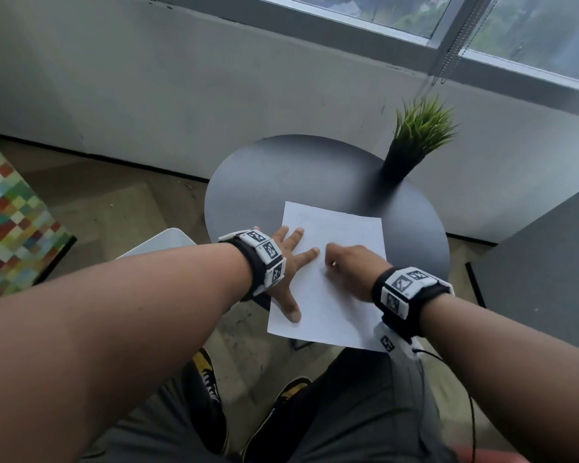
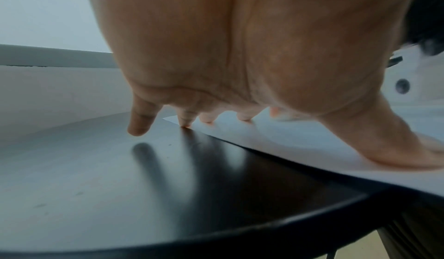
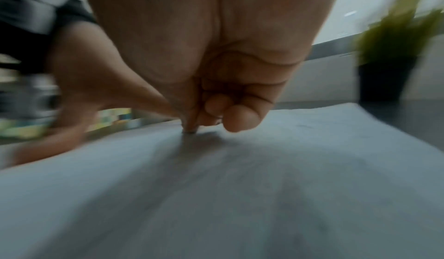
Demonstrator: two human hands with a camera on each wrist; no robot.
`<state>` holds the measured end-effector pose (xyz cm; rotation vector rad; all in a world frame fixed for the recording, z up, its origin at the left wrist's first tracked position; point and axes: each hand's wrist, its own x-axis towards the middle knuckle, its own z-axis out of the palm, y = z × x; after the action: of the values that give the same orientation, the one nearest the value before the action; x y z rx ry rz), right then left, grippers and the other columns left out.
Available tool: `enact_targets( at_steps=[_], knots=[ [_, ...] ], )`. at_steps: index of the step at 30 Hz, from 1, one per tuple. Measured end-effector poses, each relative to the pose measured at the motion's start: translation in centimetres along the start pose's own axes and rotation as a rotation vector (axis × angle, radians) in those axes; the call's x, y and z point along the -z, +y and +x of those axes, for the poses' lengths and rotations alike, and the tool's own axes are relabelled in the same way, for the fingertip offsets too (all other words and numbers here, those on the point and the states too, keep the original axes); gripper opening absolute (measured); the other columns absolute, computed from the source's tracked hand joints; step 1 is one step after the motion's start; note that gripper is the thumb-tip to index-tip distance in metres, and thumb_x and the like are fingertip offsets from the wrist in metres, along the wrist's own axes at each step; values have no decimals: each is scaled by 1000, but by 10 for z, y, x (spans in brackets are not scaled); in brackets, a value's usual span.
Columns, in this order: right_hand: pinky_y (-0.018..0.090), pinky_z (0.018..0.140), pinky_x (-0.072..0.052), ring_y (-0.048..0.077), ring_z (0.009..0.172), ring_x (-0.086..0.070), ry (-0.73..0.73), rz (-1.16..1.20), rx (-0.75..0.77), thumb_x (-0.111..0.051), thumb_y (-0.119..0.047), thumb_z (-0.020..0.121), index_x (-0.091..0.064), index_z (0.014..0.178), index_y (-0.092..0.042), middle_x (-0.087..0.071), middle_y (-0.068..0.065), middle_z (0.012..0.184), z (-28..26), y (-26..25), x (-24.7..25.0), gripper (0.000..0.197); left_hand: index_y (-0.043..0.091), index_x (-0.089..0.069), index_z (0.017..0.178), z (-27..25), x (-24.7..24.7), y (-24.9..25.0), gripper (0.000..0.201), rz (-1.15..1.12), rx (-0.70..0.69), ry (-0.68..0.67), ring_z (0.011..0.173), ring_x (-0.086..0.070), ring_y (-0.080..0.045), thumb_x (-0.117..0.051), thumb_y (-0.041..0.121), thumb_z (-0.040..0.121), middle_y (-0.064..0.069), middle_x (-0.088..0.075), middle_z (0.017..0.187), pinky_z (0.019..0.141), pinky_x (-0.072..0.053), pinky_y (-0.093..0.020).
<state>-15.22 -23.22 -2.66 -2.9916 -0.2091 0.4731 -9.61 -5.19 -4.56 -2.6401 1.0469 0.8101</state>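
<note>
View from above, looking down past both forearms. Far left, patchwork fabric (image 1: 10, 222) in many colours. Next to it, a corner of a white chair (image 1: 161, 240). Lower down, two black-and-yellow shoes (image 1: 208, 379) on the floor.

From the lower left, a bare forearm with a black-and-white marker wristband (image 1: 264, 253). Left hand (image 1: 286, 264) wide and flat, fingers straight and fanned out, pressing on the left side of a white paper (image 1: 335, 305). Thumb (image 1: 291, 310) down on the sheet near its left edge, forefinger and middle finger also on it. In the left wrist view, ring fingertip right at the paper's edge and little finger (image 2: 140, 124) off the sheet, raised just above the table (image 2: 108, 187).

Paper lying flat on the near half of this round black table, its near edge hanging past the rim toward the person's legs.

Just beside the left forefinger, right hand (image 1: 351, 267) narrow, curled into a loose fist over the middle of the sheet. In the blurred right wrist view, thumb and forefinger tips brought together and pushed down onto the paper, other fingers tucked into the palm. Another marker wristband (image 1: 410, 289) on that wrist.

Farther right, at the table's back edge, a spiky green plant (image 1: 418, 128) in a black pot, well apart from the paper. Above and to the right, a window (image 1: 532, 38) with a bead cord hanging down.
</note>
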Motion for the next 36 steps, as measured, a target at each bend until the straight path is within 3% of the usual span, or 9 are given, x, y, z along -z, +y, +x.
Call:
enact_targets(
  at_steps=[2,6,11,16,21,26,28,31,36],
  knots=[
    [35,72,-47,34,91,-58,57,22,-43,-45,-31,96,-47,103,-14,-64,13,102,1,0,-2,18,46,20,156,1,-3,-2,143,-8,-2,0,154,22,-33,-72,88,55,-3,30,166,114,-3,-77],
    [34,69,-40,30,85,-55,-93,30,207,-45,-27,97,-43,98,-19,-63,10,99,-17,-28,-18,8,45,19,156,2,-5,-5,141,-27,-33,22,154,23,-31,-70,90,56,-2,31,165,119,-1,-71],
    [32,72,-44,25,84,-55,-47,182,7,-52,-37,95,-47,95,-24,-62,3,91,-12,0,-15,14,38,13,160,-6,-18,-21,130,-86,-56,101,155,21,-26,-59,92,65,-1,26,167,124,3,-58],
    [34,74,-46,28,87,-56,-2,199,-22,-50,-35,94,-48,97,-21,-63,5,96,-16,-6,-14,14,36,14,159,-13,-30,-35,132,-57,-42,117,155,20,-26,-50,99,63,8,23,168,122,0,-64],
    [36,64,-39,34,77,-51,-28,-8,223,-44,-31,96,-40,94,-14,-61,13,91,-25,-56,-28,18,33,11,161,-10,-26,-32,135,-63,-56,92,155,16,-30,-56,96,62,15,23,167,119,-7,-71],
    [36,72,-45,37,94,-59,44,30,12,-45,-29,95,-43,107,-15,-62,17,105,5,-33,-10,19,31,10,161,-11,-21,-28,135,-64,-43,67,155,14,-32,-62,90,64,14,20,168,118,-7,-71],
    [33,71,-40,36,98,-60,17,6,110,-48,-26,93,-45,117,-15,-63,15,109,-2,-53,-18,27,31,9,161,-11,-22,-27,136,-64,-37,72,156,13,-32,-64,90,63,15,20,168,117,-9,-72],
    [33,66,-41,31,88,-60,-39,13,248,-52,-29,90,-47,103,-17,-66,10,98,-16,-67,-29,18,31,10,161,-11,-23,-28,138,-44,-35,67,155,14,-33,-65,90,61,15,21,168,117,-10,-72],
    [33,73,-46,30,88,-58,25,172,-154,-54,-34,91,-50,97,-21,-65,8,98,4,1,-13,14,33,11,161,-13,-24,-28,138,-76,-35,71,155,17,-31,-66,90,61,15,20,167,118,-6,-71]
  ],
)
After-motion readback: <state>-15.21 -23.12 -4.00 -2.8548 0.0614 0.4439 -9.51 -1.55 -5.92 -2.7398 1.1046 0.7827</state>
